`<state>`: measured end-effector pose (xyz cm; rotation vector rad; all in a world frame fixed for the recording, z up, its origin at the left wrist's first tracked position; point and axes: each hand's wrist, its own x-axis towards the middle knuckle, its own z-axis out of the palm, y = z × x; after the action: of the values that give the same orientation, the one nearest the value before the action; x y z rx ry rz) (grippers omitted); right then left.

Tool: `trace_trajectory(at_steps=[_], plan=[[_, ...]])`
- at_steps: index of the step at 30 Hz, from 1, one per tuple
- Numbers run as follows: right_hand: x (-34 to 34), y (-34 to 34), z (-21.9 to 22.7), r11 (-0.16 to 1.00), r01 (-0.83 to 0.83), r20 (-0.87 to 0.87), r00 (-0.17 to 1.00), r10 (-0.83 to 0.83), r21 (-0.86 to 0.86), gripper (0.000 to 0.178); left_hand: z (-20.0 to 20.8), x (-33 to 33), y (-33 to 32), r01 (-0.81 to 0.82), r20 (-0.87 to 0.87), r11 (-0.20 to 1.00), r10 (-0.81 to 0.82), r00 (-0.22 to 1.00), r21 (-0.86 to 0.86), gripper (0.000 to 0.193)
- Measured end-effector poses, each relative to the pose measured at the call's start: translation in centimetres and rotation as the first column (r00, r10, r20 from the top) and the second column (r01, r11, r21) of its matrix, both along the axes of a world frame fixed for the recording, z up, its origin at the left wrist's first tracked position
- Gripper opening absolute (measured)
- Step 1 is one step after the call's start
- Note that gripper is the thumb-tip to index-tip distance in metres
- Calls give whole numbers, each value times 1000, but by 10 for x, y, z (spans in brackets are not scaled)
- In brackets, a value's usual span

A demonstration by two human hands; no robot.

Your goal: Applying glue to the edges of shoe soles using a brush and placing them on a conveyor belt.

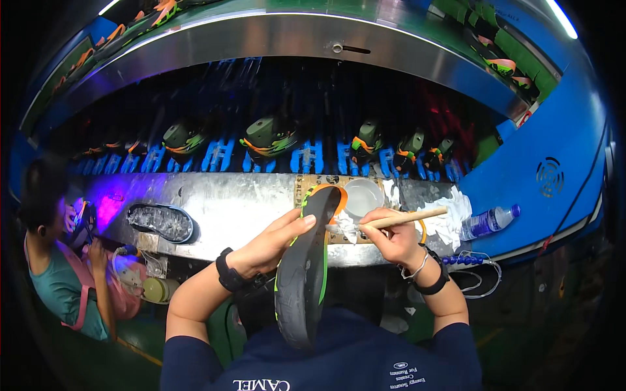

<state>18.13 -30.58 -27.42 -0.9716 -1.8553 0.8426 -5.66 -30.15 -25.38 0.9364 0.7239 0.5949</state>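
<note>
My left hand (pixel 282 236) is closed round the side of a shoe (pixel 301 280), thumb lying across its edge. The shoe's dark sole faces up, with a bright green rim and an orange part at the far end. Between the fingers of my right hand (pixel 393 238) is a brush (pixel 417 216) with a pale wooden handle. The brush's tip reaches the shoe's right edge, where I cannot tell for certain whether it touches. Just beyond my right hand stands a whitish round bowl (pixel 372 185) on a piece of cardboard (pixel 317 180).
Crumpled white cloths (pixel 452 210) and a plastic bottle (pixel 489 223) lie at the right of the metal bench (pixel 228 199). A sole-shaped tray (pixel 186 229) sits at left. Behind runs a line of shoes (pixel 266 135) on blue racks (pixel 306 158). A co-worker (pixel 65 267) is at far left.
</note>
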Motion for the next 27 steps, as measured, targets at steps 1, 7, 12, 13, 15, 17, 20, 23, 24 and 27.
trace_trajectory(at_steps=[1,7,12,13,15,17,20,23,24,27], plan=[[1,0,0,999,19,-67,998,-22,-43,3,-2,1,1,15,-43,1000,-14,999,24,55],[4,14,3,968,145,-96,987,-127,204,8,-7,2,7,-29,18,995,27,999,100,53],[-4,0,2,997,37,-62,998,-33,72,9,-10,2,11,-15,-55,992,22,998,126,60],[-6,-2,3,996,55,-42,998,-52,66,9,-10,3,12,-15,-84,989,27,996,144,64],[-9,-7,6,997,20,-107,994,-13,72,6,-10,4,15,-23,-96,990,37,995,140,66],[-8,-10,11,998,9,-99,995,-2,68,6,-10,6,17,-32,-109,991,46,993,129,68],[-9,-15,15,983,-57,-68,995,70,176,6,-7,6,21,-21,-132,968,55,990,249,68],[-7,-23,20,978,-105,-44,992,115,178,5,-3,6,25,-9,-160,978,43,986,206,52],[-8,-24,21,979,-102,-52,992,112,174,5,-2,7,27,-22,-157,975,58,986,222,50],[-10,-28,25,947,-162,-30,984,177,276,6,-3,10,35,-14,-157,967,56,986,256,74]])
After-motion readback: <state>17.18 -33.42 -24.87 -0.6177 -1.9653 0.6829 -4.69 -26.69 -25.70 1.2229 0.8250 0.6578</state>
